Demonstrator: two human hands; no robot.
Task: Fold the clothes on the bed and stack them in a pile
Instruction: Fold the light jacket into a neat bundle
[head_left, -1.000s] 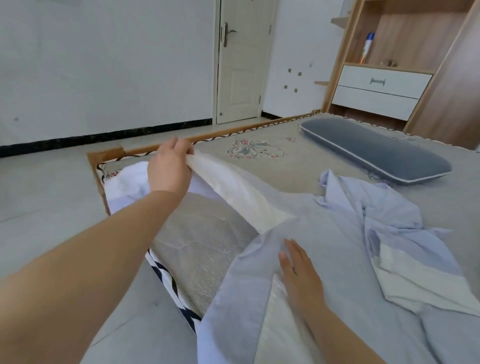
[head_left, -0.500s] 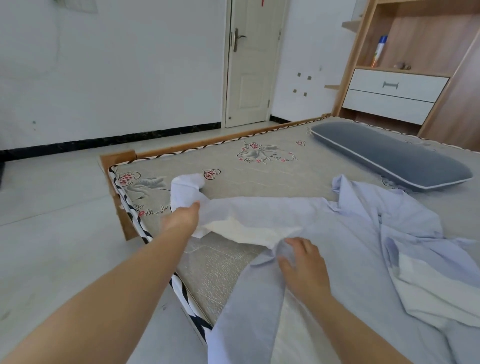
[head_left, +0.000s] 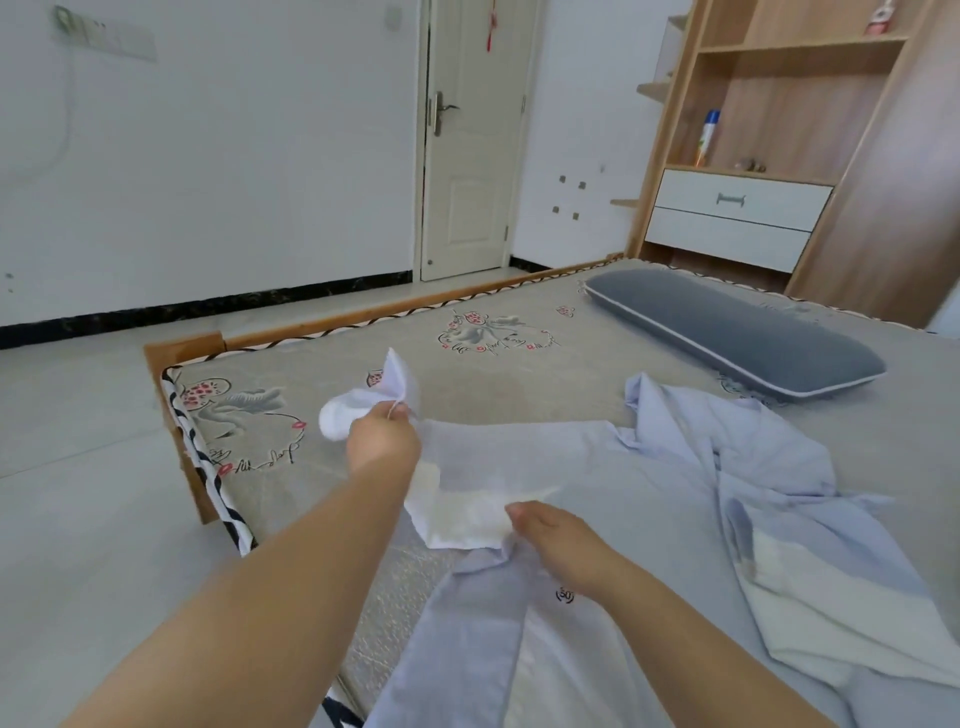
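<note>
Shirt (head_left: 597, 467) logo reads "50"

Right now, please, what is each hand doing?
Left hand: closed, pinching the sleeve cuff of the light blue shirt.
Right hand: closed, gripping the same shirt's fabric.

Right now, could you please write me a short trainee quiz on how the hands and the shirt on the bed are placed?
1. True or false: the left hand grips the shirt's sleeve.
2. What does the right hand rest on: A pillow, B shirt, C drawer?
3. Fill in: the pillow lies on the ____.
Key: 1 true; 2 B; 3 bed.
</note>
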